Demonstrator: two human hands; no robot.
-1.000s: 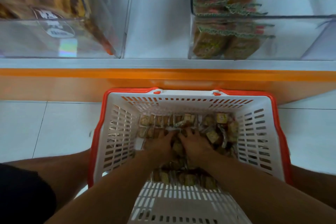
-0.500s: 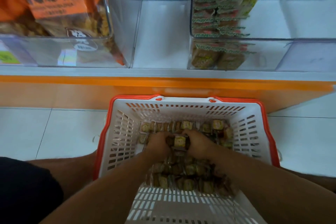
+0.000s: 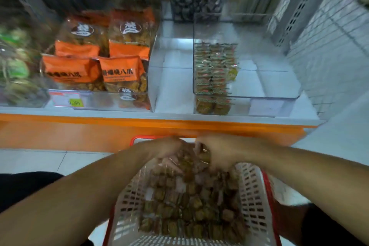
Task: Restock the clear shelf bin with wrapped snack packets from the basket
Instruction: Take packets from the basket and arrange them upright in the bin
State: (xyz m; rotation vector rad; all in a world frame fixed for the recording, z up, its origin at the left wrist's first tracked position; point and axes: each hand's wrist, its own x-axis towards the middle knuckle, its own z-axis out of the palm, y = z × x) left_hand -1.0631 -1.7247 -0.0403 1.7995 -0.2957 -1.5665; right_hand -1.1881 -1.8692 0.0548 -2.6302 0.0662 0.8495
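Above the basket point(image 3: 253, 195) at six o'clock, left hand point(image 3: 169, 147) and right hand point(image 3: 219, 151) together hold a blurred clump of snack packets point(image 3: 192, 155), fingers curled, clear bin point(image 3: 269, 86) at one o'clock.

Soft, even indoor light with a cool cast; no hard shadows. Motion blur smears the whole frame, worst on the packets in the basket point(image 3: 253, 195) and on both hands, so finger detail is lost. Faint glare streaks the walls of the clear shelf bin point(image 3: 265, 97). Wide-angle distortion bends the shelf point(image 3: 171, 115) edge and far corners.
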